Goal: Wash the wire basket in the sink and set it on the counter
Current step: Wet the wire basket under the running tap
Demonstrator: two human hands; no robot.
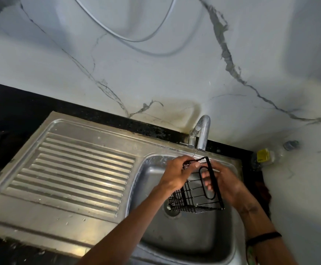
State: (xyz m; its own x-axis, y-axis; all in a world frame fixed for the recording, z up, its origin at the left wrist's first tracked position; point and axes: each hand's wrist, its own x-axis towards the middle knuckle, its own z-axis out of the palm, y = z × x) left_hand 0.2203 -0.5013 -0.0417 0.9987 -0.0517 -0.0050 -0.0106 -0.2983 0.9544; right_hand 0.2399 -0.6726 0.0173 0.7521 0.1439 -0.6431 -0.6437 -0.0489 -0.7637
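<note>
Drainboard [79, 169] lies at nine o'clock of the sink [190, 245]. Left hand [175, 173] pinches the wire basket [196, 192] by its top rim, above the basin under the tap [201, 132]. At three o'clock, right hand [224, 182] curls its fingers round the basket's side frame.

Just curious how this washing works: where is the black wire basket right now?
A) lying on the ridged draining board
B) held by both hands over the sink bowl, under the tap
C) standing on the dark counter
B: both the left hand and right hand hold the basket above the sink bowl, just below the tap.
</note>
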